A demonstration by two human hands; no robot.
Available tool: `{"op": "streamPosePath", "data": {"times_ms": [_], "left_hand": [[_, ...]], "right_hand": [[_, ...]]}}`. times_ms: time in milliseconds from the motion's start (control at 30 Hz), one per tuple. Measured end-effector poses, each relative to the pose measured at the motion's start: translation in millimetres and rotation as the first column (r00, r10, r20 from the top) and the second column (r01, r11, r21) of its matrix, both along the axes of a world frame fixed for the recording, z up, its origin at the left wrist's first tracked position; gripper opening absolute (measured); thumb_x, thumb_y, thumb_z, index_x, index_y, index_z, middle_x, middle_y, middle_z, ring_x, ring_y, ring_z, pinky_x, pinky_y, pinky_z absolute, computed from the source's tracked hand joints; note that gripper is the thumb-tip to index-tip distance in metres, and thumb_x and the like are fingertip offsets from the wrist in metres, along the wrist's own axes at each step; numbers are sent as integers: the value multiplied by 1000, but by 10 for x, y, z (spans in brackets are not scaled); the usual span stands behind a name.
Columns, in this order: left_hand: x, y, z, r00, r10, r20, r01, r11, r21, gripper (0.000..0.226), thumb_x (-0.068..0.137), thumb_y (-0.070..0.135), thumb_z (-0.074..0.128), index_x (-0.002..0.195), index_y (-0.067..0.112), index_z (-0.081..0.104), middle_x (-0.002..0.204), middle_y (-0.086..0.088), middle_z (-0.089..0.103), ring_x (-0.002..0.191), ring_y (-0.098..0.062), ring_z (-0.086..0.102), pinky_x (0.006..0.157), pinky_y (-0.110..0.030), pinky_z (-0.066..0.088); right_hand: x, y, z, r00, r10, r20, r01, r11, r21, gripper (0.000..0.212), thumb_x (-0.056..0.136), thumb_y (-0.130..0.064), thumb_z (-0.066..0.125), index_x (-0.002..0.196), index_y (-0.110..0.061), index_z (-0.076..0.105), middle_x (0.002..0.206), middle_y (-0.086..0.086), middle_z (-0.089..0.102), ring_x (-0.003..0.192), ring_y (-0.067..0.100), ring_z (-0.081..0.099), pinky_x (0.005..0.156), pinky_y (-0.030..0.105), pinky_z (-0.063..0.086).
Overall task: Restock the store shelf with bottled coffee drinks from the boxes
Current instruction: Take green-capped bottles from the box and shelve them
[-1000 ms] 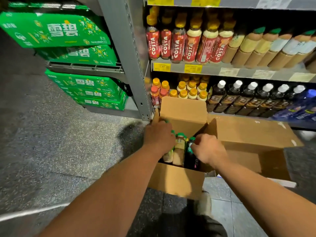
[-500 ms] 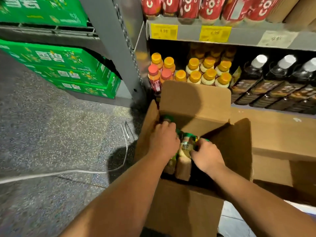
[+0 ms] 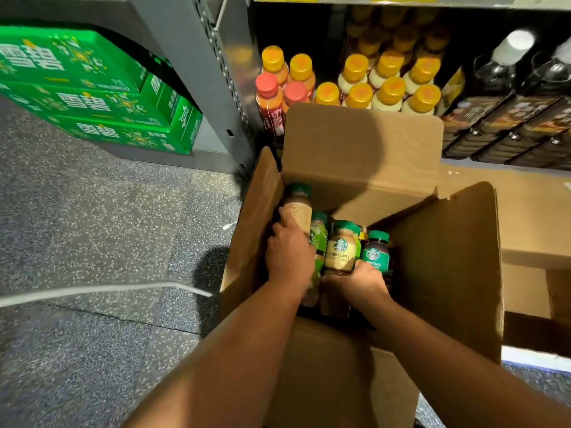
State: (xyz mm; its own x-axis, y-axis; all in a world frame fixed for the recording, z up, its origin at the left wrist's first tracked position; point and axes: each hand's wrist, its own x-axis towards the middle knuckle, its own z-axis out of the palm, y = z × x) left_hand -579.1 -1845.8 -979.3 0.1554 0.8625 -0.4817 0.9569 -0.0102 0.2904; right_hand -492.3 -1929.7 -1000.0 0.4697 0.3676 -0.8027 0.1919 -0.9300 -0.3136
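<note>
An open cardboard box (image 3: 445, 273) stands on the floor in front of the bottom shelf, holding several green-capped coffee bottles. My left hand (image 3: 289, 254) grips a brown bottle with a tan label (image 3: 297, 208), raised above the others at the box's left wall. Beside it are a green-labelled bottle (image 3: 319, 239), a cheese latte bottle (image 3: 341, 250) and an americano bottle (image 3: 377, 251). My right hand (image 3: 360, 284) grips the bases of the latte and americano bottles.
The bottom shelf behind the box holds yellow-capped bottles (image 3: 392, 84), red-capped ones (image 3: 268, 94) and dark white-capped bottles (image 3: 506, 84). Green drink cases (image 3: 92, 97) are stacked at left past a grey upright (image 3: 197, 66). Another cardboard box (image 3: 531, 223) lies at right. A white cable (image 3: 92, 291) crosses the floor.
The view has dropped and closed in on the box. My left hand has lifted the tan-labelled bottle up along the left wall; my right hand has slid down to the bottles' bases.
</note>
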Motion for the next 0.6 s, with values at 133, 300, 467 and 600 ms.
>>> {"op": "streamPosePath", "data": {"times_ms": [133, 300, 467, 600], "left_hand": [[-21, 12, 57, 997, 72, 31, -70, 996, -56, 89, 87, 26, 65, 150, 14, 3, 138, -14, 40, 121, -34, 47, 94, -40, 42], [-32, 44, 440, 990, 99, 97, -92, 994, -67, 84, 86, 26, 66, 149, 16, 12, 138, -13, 40, 121, -36, 47, 96, -43, 42], [-37, 94, 1091, 967, 75, 244, -71, 997, -28, 88, 82, 28, 70, 149, 18, 13, 142, -10, 40, 124, -32, 45, 98, -45, 40], [-56, 145, 1726, 934, 22, 358, -36, 999, 30, 89, 80, 31, 71, 148, 20, 16, 148, -7, 34, 131, -29, 40, 105, -47, 39]], "right_hand": [[-23, -35, 23, 996, -87, 22, 86, 996, 29, 56, 76, -39, 76, 119, -11, 54, 114, 11, 61, 101, 27, 60, 83, 35, 53], [90, -12, 426, 986, -159, 52, 148, 974, 174, 43, 79, -23, 73, 117, -11, 55, 112, 13, 64, 102, 29, 60, 86, 38, 52], [181, 133, 1169, 975, -218, 37, 194, 923, 331, 38, 78, -21, 74, 111, -15, 57, 102, 9, 66, 94, 26, 61, 80, 35, 52], [207, 180, 1827, 969, -238, 61, 190, 882, 432, 35, 76, -23, 76, 106, -15, 58, 97, 7, 66, 85, 22, 59, 70, 26, 42]]}}
